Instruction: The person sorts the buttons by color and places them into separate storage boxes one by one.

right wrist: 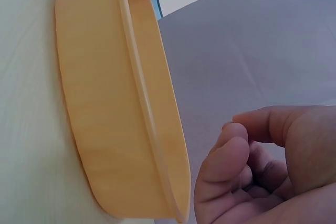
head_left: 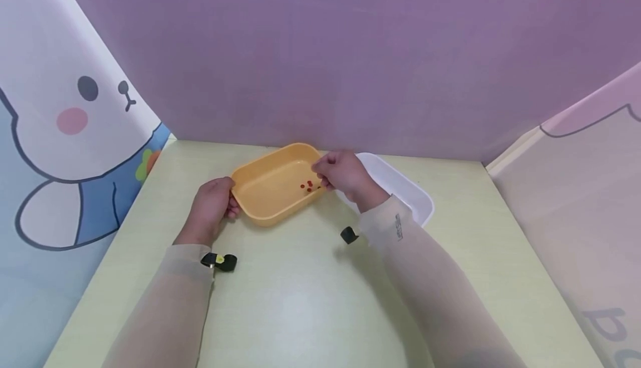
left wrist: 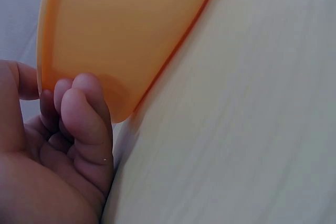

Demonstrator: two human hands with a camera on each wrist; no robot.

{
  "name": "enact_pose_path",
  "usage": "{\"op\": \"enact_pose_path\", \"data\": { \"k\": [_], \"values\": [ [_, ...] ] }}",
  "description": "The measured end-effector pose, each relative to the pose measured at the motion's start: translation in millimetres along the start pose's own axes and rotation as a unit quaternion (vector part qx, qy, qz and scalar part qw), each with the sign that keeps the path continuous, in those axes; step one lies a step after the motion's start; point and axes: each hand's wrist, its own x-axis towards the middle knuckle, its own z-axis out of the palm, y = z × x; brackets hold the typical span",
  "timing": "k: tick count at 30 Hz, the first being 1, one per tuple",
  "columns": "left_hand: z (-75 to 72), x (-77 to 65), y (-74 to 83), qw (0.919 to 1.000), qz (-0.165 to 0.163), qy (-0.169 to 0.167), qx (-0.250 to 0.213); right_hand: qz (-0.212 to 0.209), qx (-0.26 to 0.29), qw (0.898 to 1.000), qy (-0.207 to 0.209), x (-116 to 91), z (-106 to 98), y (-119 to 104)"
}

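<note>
In the head view my left hand [head_left: 212, 201] grips the left end of a yellow-orange plastic tray [head_left: 265, 187]. The left wrist view shows its thumb and curled fingers at the rim of that tray [left wrist: 126, 24]. Several tiny red beads [head_left: 309, 184] lie inside the tray near its right end. Above that end is my right hand [head_left: 343, 176], fingers curled, thumb and index fingertip meeting. From the right wrist view of the right hand [right wrist: 252, 166], beside the tray's outer wall [right wrist: 105, 98], I cannot tell whether a bead is pinched there.
A white tray [head_left: 418, 198] stands to the right, partly hidden behind my right hand and forearm. Both trays sit near the back of the pale table [head_left: 285, 301], close to the purple backdrop [head_left: 320, 62]. Printed panels [head_left: 45, 134] flank the table on both sides.
</note>
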Motion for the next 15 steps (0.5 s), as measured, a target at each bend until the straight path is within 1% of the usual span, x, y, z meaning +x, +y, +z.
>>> {"op": "enact_pose_path", "data": {
  "k": [6,9,15],
  "values": [
    [-1.1,1.4,-4.3,1.0000,0.002,0.002,0.004,-0.015,-0.004,1.000,0.012,-5.6,0.9,7.0],
    [-0.7,2.1,-4.0,1.0000,0.004,0.003,0.000,-0.020,-0.003,1.000,0.016,-10.4,-1.0,9.9],
    [-1.8,3.2,-2.0,0.9996,0.001,0.021,-0.017,-0.046,-0.011,0.999,0.026,-22.9,-6.4,13.7]
  ]
}}
